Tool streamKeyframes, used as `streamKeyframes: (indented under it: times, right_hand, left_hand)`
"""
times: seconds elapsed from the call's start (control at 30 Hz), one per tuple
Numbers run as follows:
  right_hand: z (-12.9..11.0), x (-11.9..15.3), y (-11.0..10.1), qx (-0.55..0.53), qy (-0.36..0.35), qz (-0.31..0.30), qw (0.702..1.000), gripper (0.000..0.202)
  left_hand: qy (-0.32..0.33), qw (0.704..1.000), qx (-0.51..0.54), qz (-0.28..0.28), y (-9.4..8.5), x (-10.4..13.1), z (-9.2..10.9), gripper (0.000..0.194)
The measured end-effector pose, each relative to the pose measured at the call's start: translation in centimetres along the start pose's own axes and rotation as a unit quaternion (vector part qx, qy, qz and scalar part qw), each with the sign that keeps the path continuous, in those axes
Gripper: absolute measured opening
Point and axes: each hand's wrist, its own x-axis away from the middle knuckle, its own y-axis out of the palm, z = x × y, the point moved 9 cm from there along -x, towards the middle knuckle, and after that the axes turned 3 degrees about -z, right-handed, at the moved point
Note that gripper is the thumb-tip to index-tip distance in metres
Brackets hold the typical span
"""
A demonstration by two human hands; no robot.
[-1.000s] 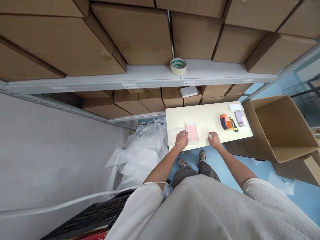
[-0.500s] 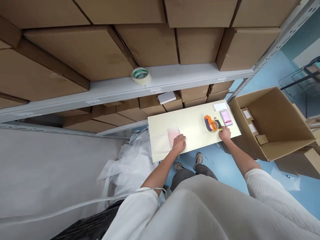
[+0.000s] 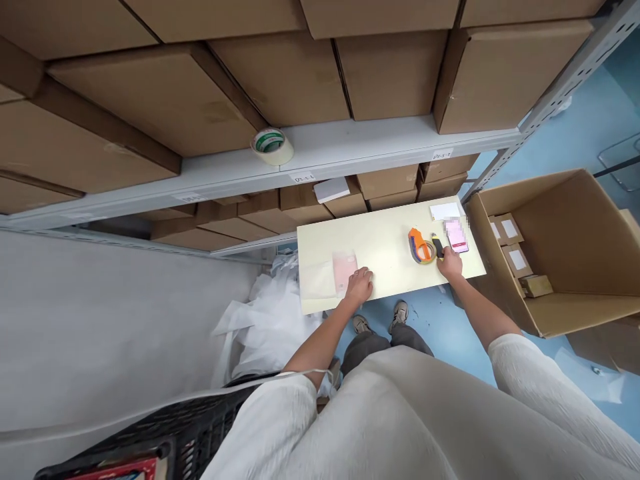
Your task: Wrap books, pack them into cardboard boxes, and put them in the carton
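Beside the cream table (image 3: 385, 247), an open carton (image 3: 590, 247) holding small white-labelled boxes (image 3: 517, 259), on that table a pink packet (image 3: 344, 269), left hand (image 3: 360, 286) resting unclenched at its edge, right hand (image 3: 451, 265) at a black-and-yellow tool (image 3: 437, 245), grip unclear, black crate (image 3: 165, 428) holding something red (image 3: 123, 469).

I see a flat pink packet (image 3: 344, 272) lying on the left half of the cream tabletop (image 3: 380, 233), its longer sides running away from the near edge, its far end paler and its near right corner hidden from me. A pale, translucent sheet (image 3: 317, 281) spreads flat just left of it; I cannot tell whether they are joined. Toward the right I make out a black cutter (image 3: 437, 245), yellow at its far tip, lying flat.
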Motion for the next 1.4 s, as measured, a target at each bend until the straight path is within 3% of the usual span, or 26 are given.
streamKeyframes:
  times: [0.17, 0.23, 0.3, 0.37, 0.53, 0.63, 0.73, 0.87, 1.03, 1.23, 1.4]
  right_hand:
    - [0.0, 1.3, -4.0, -0.154, 0.015, 0.118, 0.981, 0.047]
    - [-2.0, 2.3, -5.2, -0.22, -0.014, 0.141, 0.965, 0.051]
    - [-5.5, 3.3, -5.3, -0.274, -0.052, 0.121, 0.953, 0.051]
    - [-9.7, 4.3, -4.0, -0.312, -0.071, 0.066, 0.945, 0.051]
    - [-20.3, 8.1, 2.8, -0.391, -0.068, -0.091, 0.913, 0.043]
    - [-25.4, 11.2, 6.5, -0.393, -0.082, -0.132, 0.906, 0.04]
    - [-29.1, 14.1, 9.3, -0.368, -0.089, -0.14, 0.915, 0.039]
    - [-32.2, 16.7, 11.8, -0.321, -0.075, -0.112, 0.937, 0.036]
    - [-34.1, 17.8, 13.2, -0.255, -0.026, -0.046, 0.965, 0.036]
    - [-37.1, 18.1, 15.2, -0.251, -0.019, -0.063, 0.966, 0.033]
    - [-38.9, 18.5, 16.4, -0.124, -0.016, -0.092, 0.988, 0.027]
  left_hand:
    - [-0.019, 0.999, 0.018, 0.023, -1.3, 0.7, -2.4, 0.044]
    - [-0.028, 0.999, 0.025, 0.032, -2.0, 1.1, -3.6, 0.045]
    - [-0.038, 0.998, 0.03, 0.041, -2.6, 1.5, -4.9, 0.046]
    - [-0.045, 0.997, 0.031, 0.047, -3.0, 2.0, -6.3, 0.045]
    - [-0.062, 0.996, 0.031, 0.062, -4.0, 4.0, -10.7, 0.049]
    - [-0.089, 0.993, 0.042, 0.07, -4.3, 5.3, -14.7, 0.055]
    - [-0.082, 0.994, 0.047, 0.061, -3.9, 6.0, -18.2, 0.058]
    - [-0.027, 0.997, 0.044, 0.05, -3.1, 6.1, -20.4, 0.062]
    - [0.022, 0.998, 0.042, 0.037, -2.4, 5.9, -21.1, 0.068]
    - [0.039, 0.996, 0.059, 0.054, -2.7, 6.0, -21.9, 0.074]
    - [0.043, 0.996, 0.064, 0.046, -1.6, 6.3, -23.2, 0.084]
